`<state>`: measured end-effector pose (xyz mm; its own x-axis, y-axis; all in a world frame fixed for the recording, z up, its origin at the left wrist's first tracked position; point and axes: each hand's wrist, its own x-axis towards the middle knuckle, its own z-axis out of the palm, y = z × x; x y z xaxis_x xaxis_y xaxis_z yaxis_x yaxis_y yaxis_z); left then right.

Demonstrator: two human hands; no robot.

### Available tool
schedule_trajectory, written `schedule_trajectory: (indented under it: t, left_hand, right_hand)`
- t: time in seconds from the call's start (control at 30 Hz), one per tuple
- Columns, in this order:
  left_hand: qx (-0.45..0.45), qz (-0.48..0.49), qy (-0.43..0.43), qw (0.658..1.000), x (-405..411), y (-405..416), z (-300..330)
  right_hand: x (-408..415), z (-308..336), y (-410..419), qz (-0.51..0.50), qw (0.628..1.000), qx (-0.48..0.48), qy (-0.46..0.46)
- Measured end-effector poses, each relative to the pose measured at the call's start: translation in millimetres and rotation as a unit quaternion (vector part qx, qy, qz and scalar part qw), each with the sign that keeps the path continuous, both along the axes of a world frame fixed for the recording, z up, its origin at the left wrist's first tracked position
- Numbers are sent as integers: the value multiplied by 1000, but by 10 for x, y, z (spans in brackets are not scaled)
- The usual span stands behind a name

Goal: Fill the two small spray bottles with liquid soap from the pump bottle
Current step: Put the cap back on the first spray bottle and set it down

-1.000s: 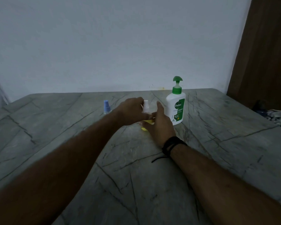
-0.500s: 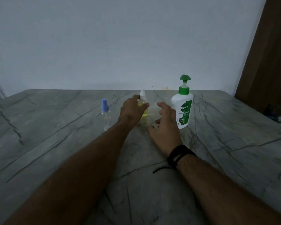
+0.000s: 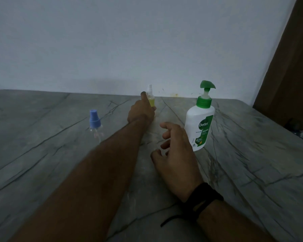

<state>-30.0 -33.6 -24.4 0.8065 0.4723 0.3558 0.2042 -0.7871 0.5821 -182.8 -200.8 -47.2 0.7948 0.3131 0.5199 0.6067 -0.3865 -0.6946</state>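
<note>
Yellow soap fills the small white-capped spray bottle [image 3: 151,100], upright at the table's far edge by the wall; the left hand [image 3: 141,111] grips its body, fingers curled round it. Left of that arm stands the empty blue-capped spray bottle [image 3: 95,125]. White with a green pump, the Dettol pump bottle [image 3: 200,124] stands right, just beyond the right hand [image 3: 177,151], whose fingers are loosely spread, holding nothing, over the grey marble table [image 3: 243,172]
</note>
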Motion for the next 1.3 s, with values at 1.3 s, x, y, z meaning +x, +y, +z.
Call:
schedule_trajectory:
  t: [1.3]
  left_hand:
    - [53, -9, 59, 997, -2828, 70, 137]
  right_hand:
    - [-151, 112, -38, -13, 998, -54, -16]
